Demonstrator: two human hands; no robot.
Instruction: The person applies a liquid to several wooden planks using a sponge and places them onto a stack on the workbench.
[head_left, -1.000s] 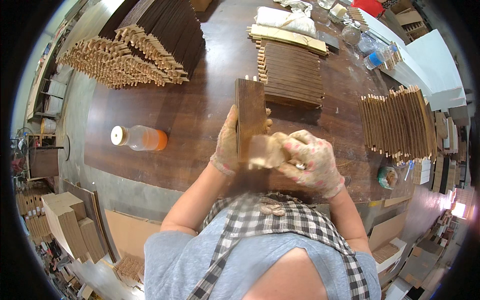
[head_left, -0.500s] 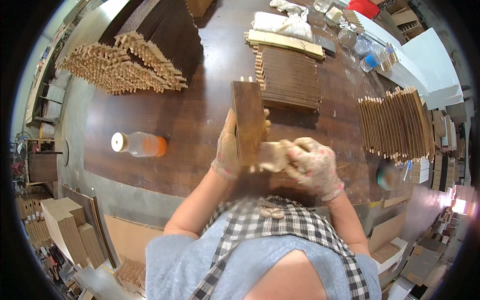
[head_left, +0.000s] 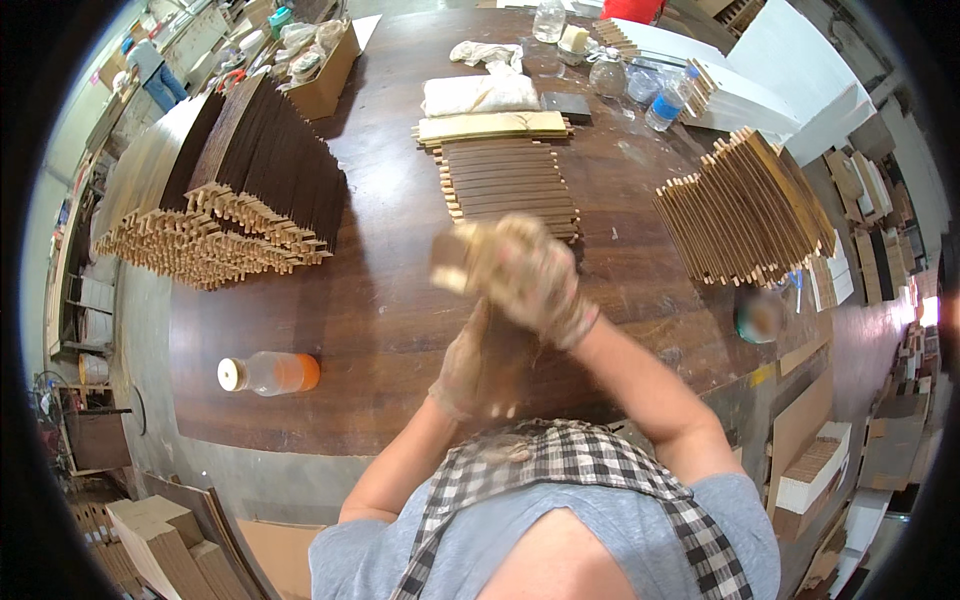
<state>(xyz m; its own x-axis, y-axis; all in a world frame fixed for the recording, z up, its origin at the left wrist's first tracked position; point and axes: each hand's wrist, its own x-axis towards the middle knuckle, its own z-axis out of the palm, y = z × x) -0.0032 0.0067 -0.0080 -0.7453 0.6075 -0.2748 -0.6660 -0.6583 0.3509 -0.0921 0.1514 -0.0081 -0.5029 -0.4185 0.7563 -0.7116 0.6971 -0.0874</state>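
a dark brown pegged wooden board [head_left: 510,355] was grasped along its left side by the gloved left hand [head_left: 464,368]. a flat brush-like tool [head_left: 454,262], blurred, was clenched in the gloved right hand [head_left: 542,282], near the board's far end. stacked pegged slats [head_left: 508,180] were set on the tabletop [head_left: 375,325] just beyond the right hand; a white-capped bottle [head_left: 268,373] was placed left of the left hand.

The right hand [head_left: 540,278] has carried its tool [head_left: 455,262] forward, beyond the left hand [head_left: 462,372].
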